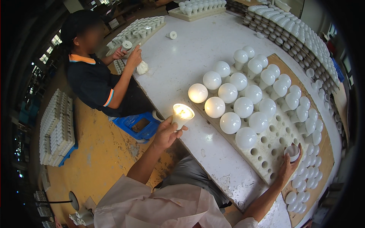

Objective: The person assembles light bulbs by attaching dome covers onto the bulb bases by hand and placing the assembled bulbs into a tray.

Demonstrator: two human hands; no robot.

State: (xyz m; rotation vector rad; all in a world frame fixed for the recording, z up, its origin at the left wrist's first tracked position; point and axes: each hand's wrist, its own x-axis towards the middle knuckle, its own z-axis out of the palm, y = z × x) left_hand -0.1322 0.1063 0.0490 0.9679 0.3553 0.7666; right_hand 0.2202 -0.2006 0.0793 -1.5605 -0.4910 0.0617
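Gripping a lit base (pixel 182 117), the left grip (pixel 166 133) is wrapping around the tapered body near the centre of the frame, and the glowing face is pointing upward. The right grip (pixel 289 166) is holding a white cover (pixel 292 152) at the right of the frame, curling around its outside. Base and cover are sitting well apart, so the step in hand is seemingly checking the light before capping. The next move is probably calling for bringing cover and base together, rims lined up, without squeezing either hard. Near the right grip, a holed tray (pixel 268 146) is lying on the white surface (pixel 190 60), its bare holes showing beside rows of round bulbs (pixel 243 107); the two nearest the base are showing a warm tint. More covers (pixel 303 185) are resting at the lower right, on a brown board (pixel 326 152). Farther out, at the upper left, a co-worker (pixel 91 83) is handling another base (pixel 126 46), with a blue stool (pixel 133 127) showing just below.
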